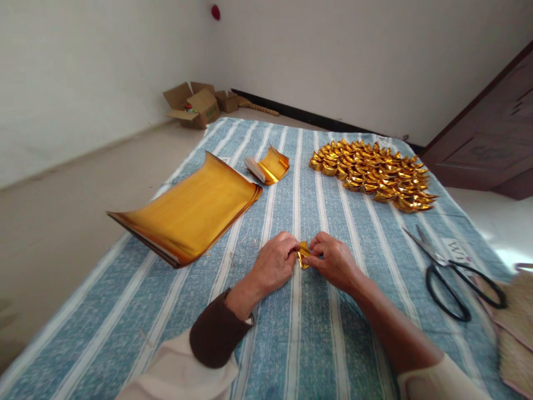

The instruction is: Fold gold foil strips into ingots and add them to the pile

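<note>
Both hands meet over the blue striped cloth: the left hand and right hand each pinch an end of a small crumpled gold foil piece between them. Right of the foil piece lie black scissors. Beyond it, left, curls a stack of gold sheets; farther right, a heap of folded gold ingots. Open cardboard boxes sit against the white wall

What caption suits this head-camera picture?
Both hands, left hand and right hand, pinch a small gold paper piece over a blue striped cloth.
</note>
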A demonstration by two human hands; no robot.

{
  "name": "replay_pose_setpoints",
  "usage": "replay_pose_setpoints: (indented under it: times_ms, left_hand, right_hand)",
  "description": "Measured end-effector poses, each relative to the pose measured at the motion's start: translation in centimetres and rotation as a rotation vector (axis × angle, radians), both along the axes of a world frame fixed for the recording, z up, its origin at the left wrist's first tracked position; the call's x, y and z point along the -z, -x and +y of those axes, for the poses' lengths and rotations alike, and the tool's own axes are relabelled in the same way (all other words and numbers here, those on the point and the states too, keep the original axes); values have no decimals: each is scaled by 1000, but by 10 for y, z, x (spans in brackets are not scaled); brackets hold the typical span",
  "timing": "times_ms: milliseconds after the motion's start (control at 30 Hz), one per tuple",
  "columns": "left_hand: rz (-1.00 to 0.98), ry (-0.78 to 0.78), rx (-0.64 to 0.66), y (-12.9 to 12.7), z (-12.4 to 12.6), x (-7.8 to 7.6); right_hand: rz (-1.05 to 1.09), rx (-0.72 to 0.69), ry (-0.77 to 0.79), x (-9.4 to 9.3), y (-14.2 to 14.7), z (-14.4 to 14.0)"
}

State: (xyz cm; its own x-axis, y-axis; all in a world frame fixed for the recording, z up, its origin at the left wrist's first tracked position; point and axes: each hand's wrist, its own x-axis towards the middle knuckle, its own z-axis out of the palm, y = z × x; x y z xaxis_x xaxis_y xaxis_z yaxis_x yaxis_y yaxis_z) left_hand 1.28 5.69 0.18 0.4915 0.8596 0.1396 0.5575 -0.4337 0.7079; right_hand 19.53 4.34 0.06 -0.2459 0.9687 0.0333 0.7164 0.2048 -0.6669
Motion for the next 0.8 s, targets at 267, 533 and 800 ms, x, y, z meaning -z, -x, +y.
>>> replay_pose_setpoints:
  times_ms: [267,533,800]
  left_hand:
    - [199,-61,-104,-7,9,-5]
    - [231,-24,-131,-12,12,-12]
    - [-177,366,-164,-9,11,-15]
  right_hand:
    - [5,-14,-67,5,0,0]
    - [42,5,-75,5,1,-5]
    - [189,-2,-101,9,-1,-6]
